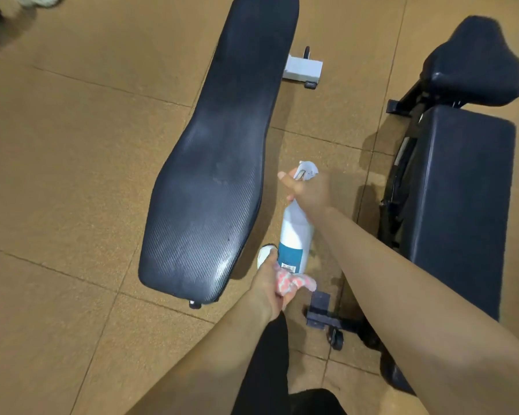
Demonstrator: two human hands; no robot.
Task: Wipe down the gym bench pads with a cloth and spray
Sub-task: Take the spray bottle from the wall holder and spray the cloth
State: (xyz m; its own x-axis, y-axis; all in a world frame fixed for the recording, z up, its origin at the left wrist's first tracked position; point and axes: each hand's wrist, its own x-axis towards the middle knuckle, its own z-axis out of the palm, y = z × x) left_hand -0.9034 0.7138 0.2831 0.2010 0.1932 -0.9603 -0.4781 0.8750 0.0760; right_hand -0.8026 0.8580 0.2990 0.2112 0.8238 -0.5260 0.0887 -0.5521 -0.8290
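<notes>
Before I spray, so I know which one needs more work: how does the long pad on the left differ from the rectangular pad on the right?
The long pad tapers toward its far end; the rectangular pad is boxy with square corners. The long pad shows a woven texture and pale smears; the rectangular pad looks smooth. Both are dark upholstered pads.

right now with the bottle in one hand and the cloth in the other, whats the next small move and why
Probably swing the spray bottle left over the long bench pad and squeeze the trigger. The right hand grips its trigger head, but the bottle hangs beside the pad, above the floor. The left hand holds the cloth bunched, off the pad, so wiping looks premature.
</notes>
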